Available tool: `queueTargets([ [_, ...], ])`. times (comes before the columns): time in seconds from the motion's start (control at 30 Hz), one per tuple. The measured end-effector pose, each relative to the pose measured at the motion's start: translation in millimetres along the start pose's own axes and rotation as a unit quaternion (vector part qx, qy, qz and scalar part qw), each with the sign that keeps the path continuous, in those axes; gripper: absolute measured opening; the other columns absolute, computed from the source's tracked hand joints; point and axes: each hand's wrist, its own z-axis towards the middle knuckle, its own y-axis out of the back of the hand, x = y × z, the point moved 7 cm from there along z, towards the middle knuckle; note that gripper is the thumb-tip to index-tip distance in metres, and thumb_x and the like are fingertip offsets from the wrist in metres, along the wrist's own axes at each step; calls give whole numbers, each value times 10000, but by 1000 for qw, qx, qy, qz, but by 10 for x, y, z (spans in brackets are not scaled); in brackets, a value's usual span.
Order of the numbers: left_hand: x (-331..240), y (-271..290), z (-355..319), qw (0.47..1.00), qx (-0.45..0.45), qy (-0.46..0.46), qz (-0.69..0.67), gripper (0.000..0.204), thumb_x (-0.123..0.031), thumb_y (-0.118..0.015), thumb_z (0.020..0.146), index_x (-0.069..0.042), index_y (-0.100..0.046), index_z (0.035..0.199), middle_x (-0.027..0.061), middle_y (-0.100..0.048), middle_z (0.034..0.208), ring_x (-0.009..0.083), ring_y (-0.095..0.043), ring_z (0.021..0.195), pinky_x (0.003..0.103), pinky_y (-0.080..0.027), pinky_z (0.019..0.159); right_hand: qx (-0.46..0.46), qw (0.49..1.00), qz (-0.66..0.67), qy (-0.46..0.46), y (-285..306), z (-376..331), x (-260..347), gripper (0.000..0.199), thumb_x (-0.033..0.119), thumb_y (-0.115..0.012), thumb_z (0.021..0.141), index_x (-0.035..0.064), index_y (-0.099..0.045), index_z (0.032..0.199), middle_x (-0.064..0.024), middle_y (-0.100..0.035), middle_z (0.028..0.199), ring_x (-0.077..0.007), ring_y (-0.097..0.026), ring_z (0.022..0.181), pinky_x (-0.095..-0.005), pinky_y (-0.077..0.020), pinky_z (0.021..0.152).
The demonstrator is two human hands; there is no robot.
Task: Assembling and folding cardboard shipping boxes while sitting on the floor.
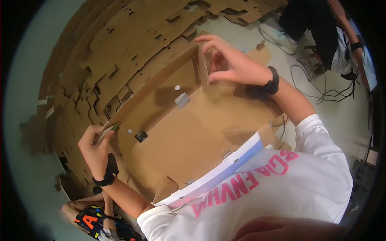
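A brown cardboard box [193, 136], partly folded up, lies in front of me with its far wall raised. My left hand [96, 146] pinches the left end of that wall at a corner flap. At the wall's right end, my right hand [237, 64] curls over an upright end flap [203, 68], thumb on the near side and fingertips over the top edge. Two round white spots and two slots, one showing a pale grey patch [182, 100], mark the cardboard. A white and blue strip [229, 164] runs along the near edge, against my shirt.
Stacks of flat brown cardboard [120, 52] fill the area beyond the box. A person in dark trousers [309, 24] is at the upper right, near black cables [321, 90] on the pale floor. Another person in a patterned dark garment [100, 221] is at the lower left.
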Motion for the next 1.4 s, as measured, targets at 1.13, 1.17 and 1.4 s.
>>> queueTargets([
  [1.13,92,-387,-1716,992,-124,-40,8,304,-195,-684,982,-24,-696,1233,252,-559,1465,462,-498,1389,543,-370,1153,65,937,-286,189,-315,-541,171,610,-70,-755,681,175,-725,1239,-108,-666,1380,-251,-673,881,-312,-545,714],
  [1.17,132,-373,-1762,987,-161,-14,-21,320,-183,-694,973,-24,-686,1251,256,-531,1493,457,-490,1398,545,-368,1158,57,938,-288,183,-307,-574,168,610,-70,-755,681,175,-725,1239,-108,-666,1380,-251,-673,881,-312,-545,714],
  [1.4,385,-519,-2038,960,-177,134,-169,686,-232,-789,894,-16,-476,1466,190,-435,1531,312,-413,1433,445,-286,1206,79,961,-224,141,-333,-742,89,594,-135,-681,681,153,-745,1196,-134,-661,1383,-283,-695,952,-323,-559,781],
])
